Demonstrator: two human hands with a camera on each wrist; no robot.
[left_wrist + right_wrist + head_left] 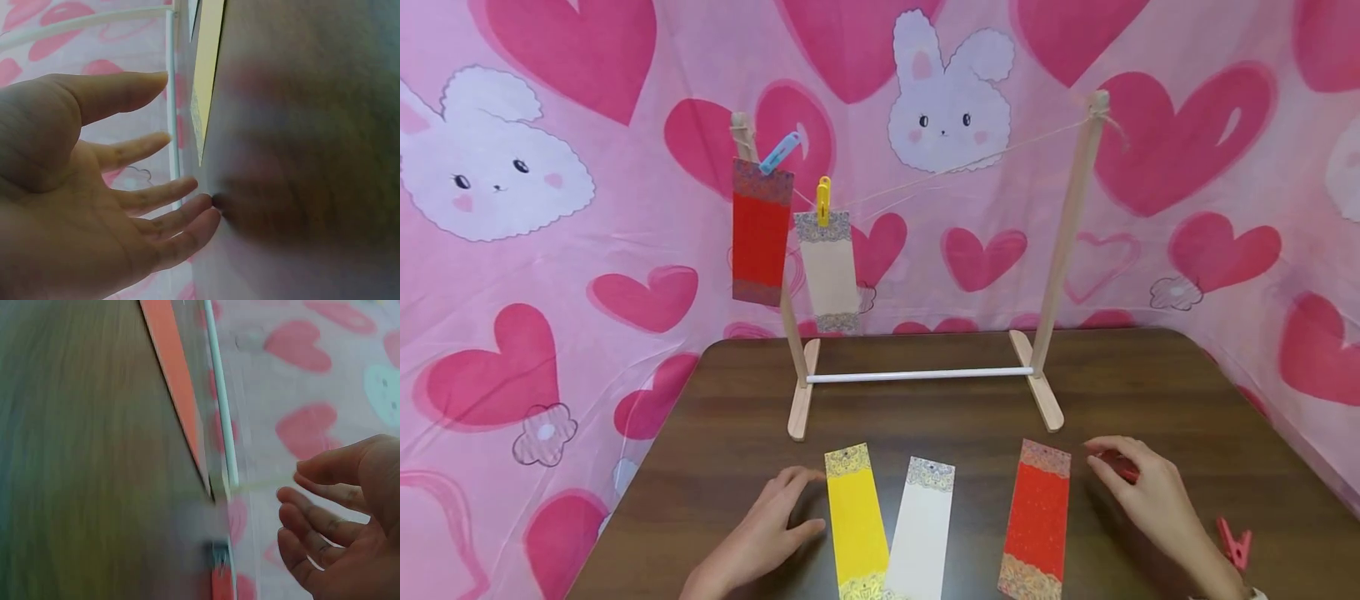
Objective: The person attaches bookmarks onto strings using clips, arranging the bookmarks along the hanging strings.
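My left hand (pixel 767 521) has its fingers spread beside the left edge of a yellow card (pixel 857 525) with a patterned end. In the left wrist view the palm of the left hand (pixel 94 181) holds nothing, and its lower fingertips are close to the tabletop. A white card (pixel 925 517) lies next to the yellow one, and their lower ends meet. Right of them is a red card (pixel 1037 508). My right hand (pixel 1146 500) hovers beside it with loosely bent fingers, empty in the right wrist view (pixel 344 519). A red clothespin (pixel 1126 471) shows partly behind that hand.
A wooden stand (pixel 1067 225) with a sagging string (pixel 955 171) stands at the back. From the string hang a red card (pixel 760 242) under a blue clothespin (pixel 780 152) and a white card (pixel 829 275) under a yellow clothespin (pixel 823 200). Another red clothespin (pixel 1234 543) lies at the right.
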